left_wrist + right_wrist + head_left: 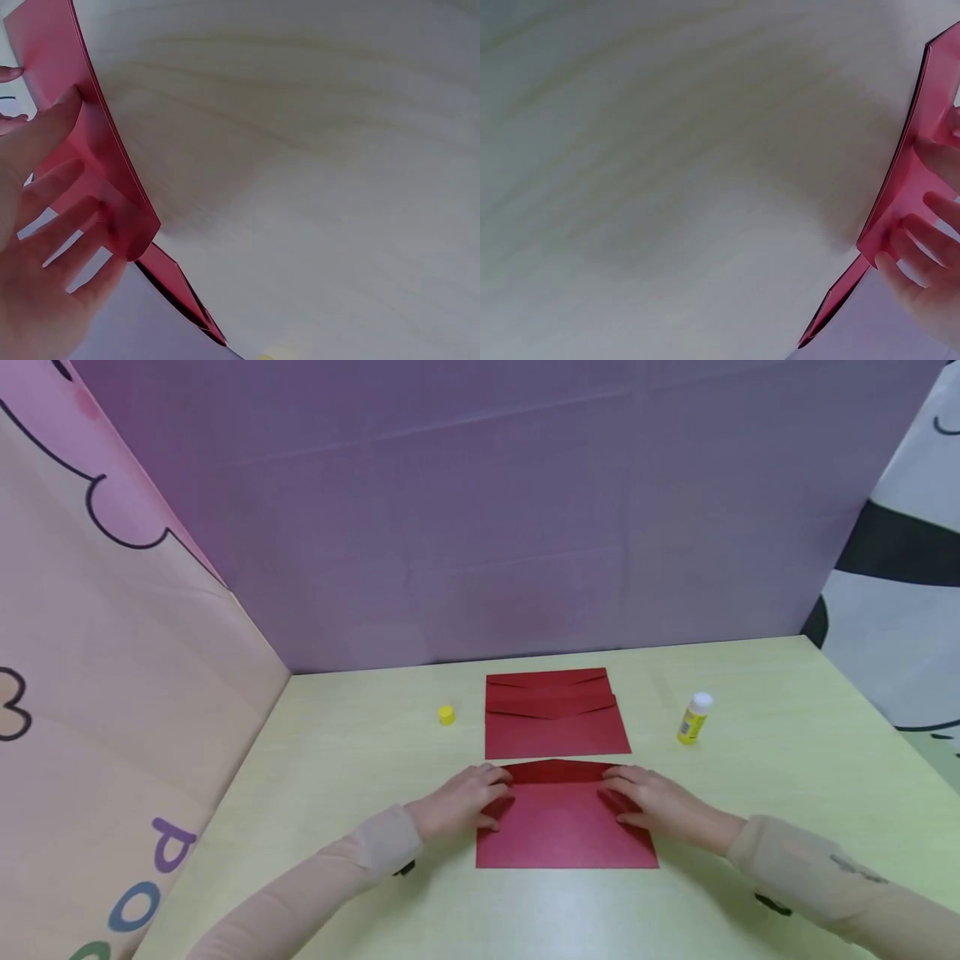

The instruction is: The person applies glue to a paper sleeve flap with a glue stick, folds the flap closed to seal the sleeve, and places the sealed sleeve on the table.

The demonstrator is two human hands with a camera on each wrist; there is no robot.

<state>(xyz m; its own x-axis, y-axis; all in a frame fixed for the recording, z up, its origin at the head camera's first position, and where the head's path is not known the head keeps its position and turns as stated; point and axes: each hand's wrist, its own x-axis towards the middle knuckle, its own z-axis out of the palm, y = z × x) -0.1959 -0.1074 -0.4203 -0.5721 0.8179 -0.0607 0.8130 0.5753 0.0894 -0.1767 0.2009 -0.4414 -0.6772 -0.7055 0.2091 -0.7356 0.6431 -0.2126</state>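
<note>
A red envelope (562,839) lies on the table in front of me, its darker flap (557,772) along the far side. My left hand (461,800) rests on the envelope's left end, fingertips at the flap's fold and thumb lower on the body. At the other end, my right hand (663,803) touches it in the same way. Both wrist views show the fingers spread and fairly straight, pressing on the red paper (112,169) rather than wrapped round it.
Beyond the envelope lie two more red envelopes (558,735), overlapping, flaps on the far side. A yellow cap (447,716) sits to their left. To their right stands a yellow glue stick (692,725), white end up. A purple backdrop (480,527) rises behind the table (360,735).
</note>
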